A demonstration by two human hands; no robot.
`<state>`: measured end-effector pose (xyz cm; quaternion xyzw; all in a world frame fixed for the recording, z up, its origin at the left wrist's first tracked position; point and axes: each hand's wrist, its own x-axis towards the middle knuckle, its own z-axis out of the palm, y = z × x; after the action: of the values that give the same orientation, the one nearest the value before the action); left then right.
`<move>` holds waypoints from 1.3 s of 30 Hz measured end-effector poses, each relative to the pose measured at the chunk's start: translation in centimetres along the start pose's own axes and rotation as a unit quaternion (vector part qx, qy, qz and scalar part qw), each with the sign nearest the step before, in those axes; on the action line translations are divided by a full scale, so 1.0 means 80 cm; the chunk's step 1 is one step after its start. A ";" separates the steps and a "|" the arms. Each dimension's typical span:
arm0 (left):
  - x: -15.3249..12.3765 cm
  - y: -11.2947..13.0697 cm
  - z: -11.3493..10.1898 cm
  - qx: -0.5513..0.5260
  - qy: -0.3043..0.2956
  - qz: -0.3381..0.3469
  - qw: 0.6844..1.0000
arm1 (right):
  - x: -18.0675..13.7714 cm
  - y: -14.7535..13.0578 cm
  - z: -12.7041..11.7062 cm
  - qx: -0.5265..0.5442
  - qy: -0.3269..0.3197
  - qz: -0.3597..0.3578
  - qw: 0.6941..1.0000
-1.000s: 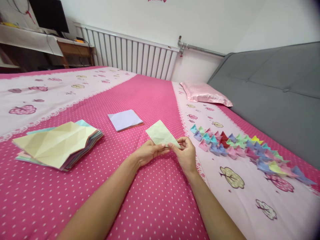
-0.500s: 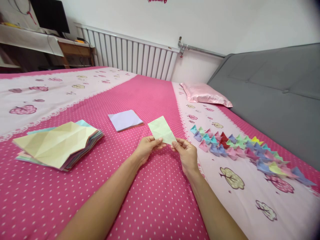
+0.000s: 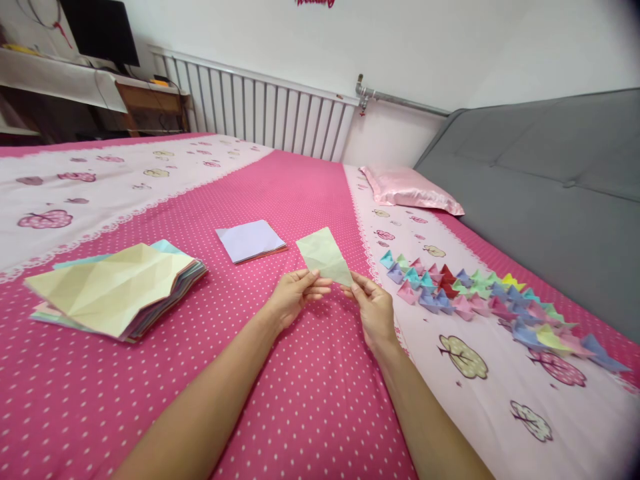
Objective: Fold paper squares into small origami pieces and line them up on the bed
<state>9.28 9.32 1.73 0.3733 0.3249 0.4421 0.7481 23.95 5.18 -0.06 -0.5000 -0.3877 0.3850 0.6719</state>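
Head view: left hand (image 3: 295,297) and right hand (image 3: 373,310) pinch green paper (image 3: 324,255), long axis pointing away, slightly left.

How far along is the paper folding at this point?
Done: many small folded coloured paper pieces lie in rows on the right. In hand: the left hand and right hand pinch a pale green folded paper sheet above the pink dotted bedspread. Left: a thick stack of creased coloured sheets and a smaller lilac-topped paper stack lie untouched.

A pale green folded paper (image 3: 324,256), creased, held tilted above the pink bedspread.
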 end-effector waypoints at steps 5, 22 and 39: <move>-0.008 0.006 0.000 -0.064 -0.078 -0.004 0.995 | 0.000 0.000 -0.001 -0.006 -0.008 -0.019 1.000; -0.004 0.004 0.005 -0.044 -0.048 0.083 0.994 | -0.009 -0.011 0.001 -0.066 -0.085 -0.123 0.987; 0.000 -0.007 -0.005 0.041 -0.020 0.090 0.995 | -0.006 -0.014 -0.003 -0.179 -0.150 -0.167 0.958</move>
<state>9.19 9.25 1.08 0.4402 0.2930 0.4861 0.6957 24.14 4.43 0.91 -0.4764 -0.6245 0.2620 0.5607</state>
